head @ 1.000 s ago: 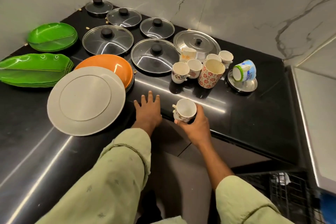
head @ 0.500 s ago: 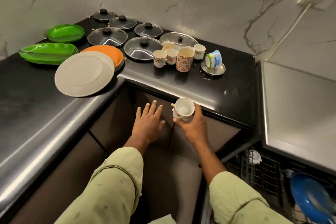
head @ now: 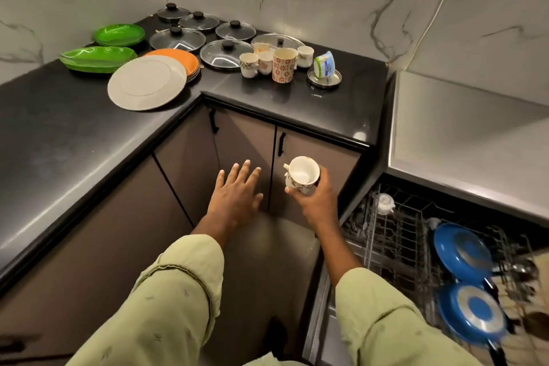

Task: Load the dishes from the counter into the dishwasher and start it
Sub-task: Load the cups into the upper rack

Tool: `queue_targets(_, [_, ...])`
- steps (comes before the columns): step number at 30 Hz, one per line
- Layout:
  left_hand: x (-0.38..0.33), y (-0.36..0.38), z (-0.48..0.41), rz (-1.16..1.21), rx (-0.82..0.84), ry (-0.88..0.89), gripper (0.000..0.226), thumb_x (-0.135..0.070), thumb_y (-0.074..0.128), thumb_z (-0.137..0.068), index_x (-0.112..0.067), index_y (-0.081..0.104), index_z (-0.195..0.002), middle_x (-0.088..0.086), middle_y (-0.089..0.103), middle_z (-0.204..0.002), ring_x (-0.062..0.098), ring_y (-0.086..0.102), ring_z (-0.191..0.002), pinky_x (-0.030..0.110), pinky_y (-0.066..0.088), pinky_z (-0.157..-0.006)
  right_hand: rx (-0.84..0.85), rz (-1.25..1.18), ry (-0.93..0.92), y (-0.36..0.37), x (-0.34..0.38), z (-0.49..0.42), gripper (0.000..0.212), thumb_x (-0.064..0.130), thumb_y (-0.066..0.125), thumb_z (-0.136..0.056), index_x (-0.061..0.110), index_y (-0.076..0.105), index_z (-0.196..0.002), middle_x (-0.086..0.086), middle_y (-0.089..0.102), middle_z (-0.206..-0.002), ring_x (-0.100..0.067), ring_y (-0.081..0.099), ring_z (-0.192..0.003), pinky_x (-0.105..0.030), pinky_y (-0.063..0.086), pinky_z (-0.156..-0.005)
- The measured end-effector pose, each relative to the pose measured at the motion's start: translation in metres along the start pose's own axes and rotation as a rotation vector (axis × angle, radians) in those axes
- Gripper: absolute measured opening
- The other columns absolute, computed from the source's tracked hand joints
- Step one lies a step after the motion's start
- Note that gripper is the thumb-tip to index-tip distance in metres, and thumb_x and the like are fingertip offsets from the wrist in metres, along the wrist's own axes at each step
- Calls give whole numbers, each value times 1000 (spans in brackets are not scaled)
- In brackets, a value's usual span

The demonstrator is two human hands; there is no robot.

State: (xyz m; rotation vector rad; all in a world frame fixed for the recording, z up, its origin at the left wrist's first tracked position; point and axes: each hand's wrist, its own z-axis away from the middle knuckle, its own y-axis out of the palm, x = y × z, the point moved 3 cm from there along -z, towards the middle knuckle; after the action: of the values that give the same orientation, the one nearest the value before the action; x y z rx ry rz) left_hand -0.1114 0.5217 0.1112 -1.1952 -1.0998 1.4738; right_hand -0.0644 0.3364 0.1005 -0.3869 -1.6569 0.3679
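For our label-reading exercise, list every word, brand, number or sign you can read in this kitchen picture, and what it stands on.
Tub lying on the steel plate: printed blue label, too blurred to read.
Cup in the right hand: flower pattern only, no words.
Tall mug: red pattern only, no words.
No other text is legible.

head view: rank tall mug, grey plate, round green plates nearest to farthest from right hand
1. Tall mug, on the counter beyond the right hand, which holds a cup.
2. Grey plate, left, near the corner.
3. Round green plates, far back left.
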Motion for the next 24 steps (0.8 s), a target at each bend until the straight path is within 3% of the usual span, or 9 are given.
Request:
queue_targets(8, [-47,35,87,21,81,65,67,-42,39,-104,-24,6,-159,4,-3,-167,26,-3,-153,49,0,-121,-18,1,50,-48,-23,93,74,24,90,-64,21,52,-127,12,59,-115,-10,56,-106,-25,44,-84])
queue_targets(17, [-105,71,136,-4,164,143,66,-41,38,-104,-23,7,-159,5,-2,-167,25,-1,-153,48,3,-121,-32,18,175,-109,-66,153,76,28,91,-64,25,51,-129,6,62,-122,-17,57,-110,-39,51,-90])
queue_targets(24, [-170,92,112,-12,208,228,66,-41,39,-104,-23,9,-159,4,-1,-167,23,-1,-153,48,4,-122,-57,12,278,-161,-108,150,75,26,90,-65,22,51,-128,8,60,-120,-14,55,-109,-31,48,-85])
